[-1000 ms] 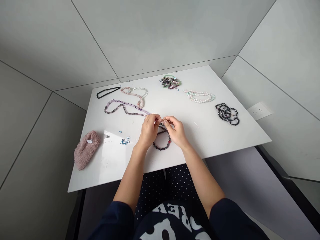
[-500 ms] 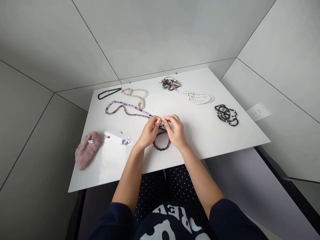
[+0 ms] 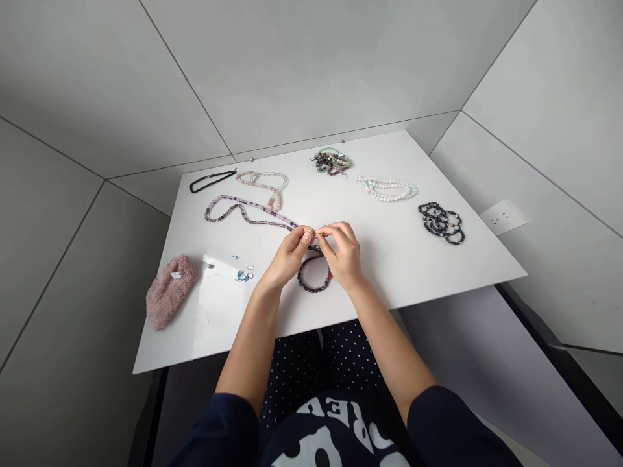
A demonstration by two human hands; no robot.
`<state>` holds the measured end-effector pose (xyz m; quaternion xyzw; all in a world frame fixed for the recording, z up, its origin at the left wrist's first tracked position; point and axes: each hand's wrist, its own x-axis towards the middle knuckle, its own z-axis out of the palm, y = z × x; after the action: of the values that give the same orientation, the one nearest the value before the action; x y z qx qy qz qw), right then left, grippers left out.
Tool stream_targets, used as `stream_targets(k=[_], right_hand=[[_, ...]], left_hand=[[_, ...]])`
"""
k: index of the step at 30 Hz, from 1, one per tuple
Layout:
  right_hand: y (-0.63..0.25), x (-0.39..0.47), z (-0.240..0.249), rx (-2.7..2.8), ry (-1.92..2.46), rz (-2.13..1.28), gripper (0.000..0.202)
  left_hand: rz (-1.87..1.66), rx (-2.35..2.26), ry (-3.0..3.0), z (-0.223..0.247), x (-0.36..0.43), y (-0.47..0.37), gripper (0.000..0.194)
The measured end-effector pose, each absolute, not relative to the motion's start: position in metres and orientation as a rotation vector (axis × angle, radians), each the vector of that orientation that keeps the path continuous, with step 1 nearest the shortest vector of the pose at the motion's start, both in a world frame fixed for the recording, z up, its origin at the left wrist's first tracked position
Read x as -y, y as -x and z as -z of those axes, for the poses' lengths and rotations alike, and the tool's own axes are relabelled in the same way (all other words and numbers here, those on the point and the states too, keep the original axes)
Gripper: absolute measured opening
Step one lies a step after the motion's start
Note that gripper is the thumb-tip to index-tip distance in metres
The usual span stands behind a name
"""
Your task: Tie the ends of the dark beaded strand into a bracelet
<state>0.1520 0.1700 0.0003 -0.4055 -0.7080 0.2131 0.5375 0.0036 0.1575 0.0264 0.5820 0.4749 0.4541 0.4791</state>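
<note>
My left hand (image 3: 288, 255) and my right hand (image 3: 343, 251) meet over the middle of the table, thumbs and forefingers pinched close together. Between the fingertips is the end of a beaded strand; its fine detail is too small to make out. A dark bead loop (image 3: 314, 290) with a red bead lies on the table below the hands, its upper part partly covered by them. From the left, a purple and grey bead string (image 3: 243, 200) runs up to my left fingers. Whether it joins the dark loop is hidden.
On the white table (image 3: 389, 285) lie a pink fuzzy pouch (image 3: 170, 292), blue-white scraps (image 3: 244, 276), a black bead strand (image 3: 212, 181), a pink and clear strand (image 3: 263, 185), a mixed bead pile (image 3: 332, 162), pale pink-green beads (image 3: 389, 191) and black bracelets (image 3: 440, 224). Walls stand behind.
The fingers of my right hand have shifted slightly at the pinch. The dark loop has moved a touch. Everything else lies as before.
</note>
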Motion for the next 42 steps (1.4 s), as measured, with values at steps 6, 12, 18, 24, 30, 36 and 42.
stream_targets(k=[6, 12, 18, 24, 30, 36, 42], right_hand=[[-0.151, -0.169, -0.005, 1.560, 0.950, -0.809, 0.014], [-0.151, -0.168, -0.008, 1.445, 0.974, -1.043, 0.017], [-0.150, -0.169, -0.006, 1.288, 0.948, -1.194, 0.020], [-0.151, -0.171, -0.004, 1.146, 0.911, -1.361, 0.024], [-0.151, -0.171, -0.006, 1.083, 0.929, -1.446, 0.028], [-0.148, -0.171, -0.003, 1.023, 0.897, -1.507, 0.031], [-0.146, -0.171, -0.003, 0.958, 0.886, -1.517, 0.033]], left_hand=[[-1.166, -1.226, -1.360, -0.028, -0.158, -0.006, 0.045], [-1.197, -1.264, -1.362, -0.029, -0.158, -0.009, 0.043], [-1.207, -1.298, -1.483, -0.024, -0.159, -0.009, 0.040], [-1.200, -1.363, -1.637, -0.022, -0.157, -0.010, 0.033], [-1.229, -1.409, -1.729, -0.021, -0.157, -0.013, 0.027], [-1.276, -1.440, -1.692, -0.016, -0.155, -0.023, 0.025], [-1.301, -1.509, -1.630, -0.013, -0.152, -0.033, 0.020]])
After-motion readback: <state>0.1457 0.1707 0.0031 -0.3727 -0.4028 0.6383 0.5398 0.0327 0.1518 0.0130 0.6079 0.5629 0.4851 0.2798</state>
